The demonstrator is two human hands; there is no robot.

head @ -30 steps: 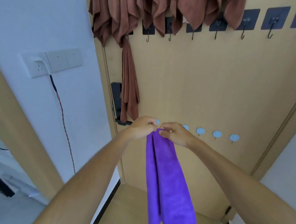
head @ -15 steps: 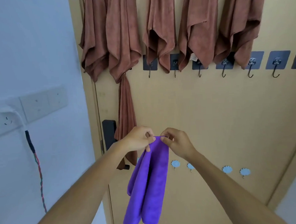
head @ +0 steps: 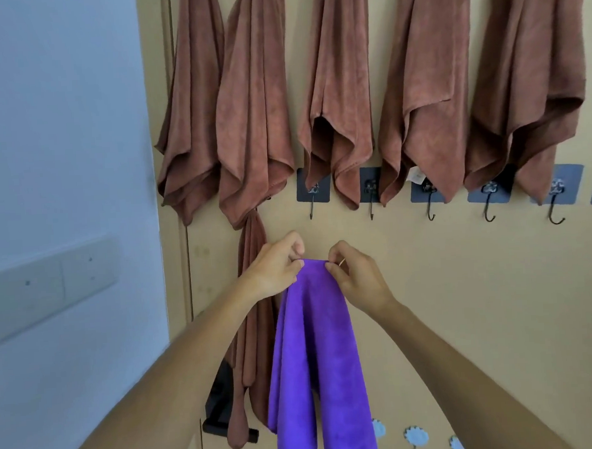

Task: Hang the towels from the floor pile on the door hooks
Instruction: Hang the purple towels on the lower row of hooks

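Both hands — left hand (head: 273, 272), right hand (head: 357, 277) — pinch the purple towel (head: 317, 360) by its top edge, hanging lengthwise; the nearest bare hook (head: 311, 206) sits just above — closest to the left.

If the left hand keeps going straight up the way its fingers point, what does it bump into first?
Probably the empty door hook just above the left hand, or the brown towel hanging beside it. Depth is hard to judge here, so it may touch the door first.
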